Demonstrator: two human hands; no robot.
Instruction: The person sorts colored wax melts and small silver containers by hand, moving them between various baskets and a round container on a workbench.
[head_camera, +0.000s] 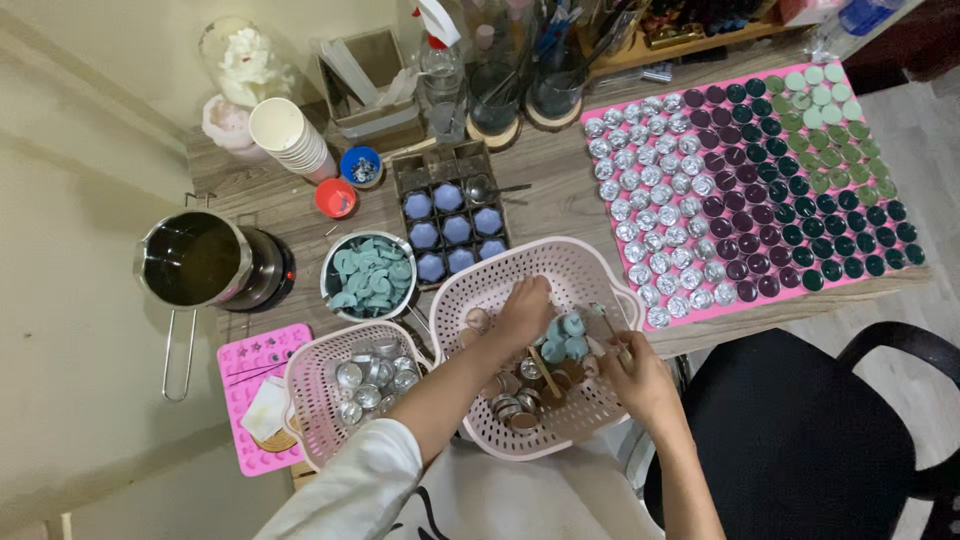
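1. Fingers of the left hand (524, 308) curl downward into the large pink basket (500, 275), closed about something small; what they hold is hidden beneath the knuckles (cannot tell which piece).
2. Fingers of the right hand (640, 378) are pinched narrow on a thin light stick (612, 335), whose long axis runs up and away from the thumb toward the basket's far right rim.
3. The blue wax pieces (565, 335) lie between the two hands, just beside the left fingertips and near the stick's tip; the left hand is the nearer.
4. Below the left fingers, small metal cups (515, 405) crowd the basket floor, with a wooden stick (545, 372) slanting among them.
5. Edges: the basket wall rises just beyond the left fingertips; its handle sits beside the right hand's stick.
6. Room: open basket floor lies left of the left fingers. A smaller pink basket (310, 400) of empty cups touches the large one beside the left forearm. The pink mat (745, 300) of filled cups lies well apart to the right.
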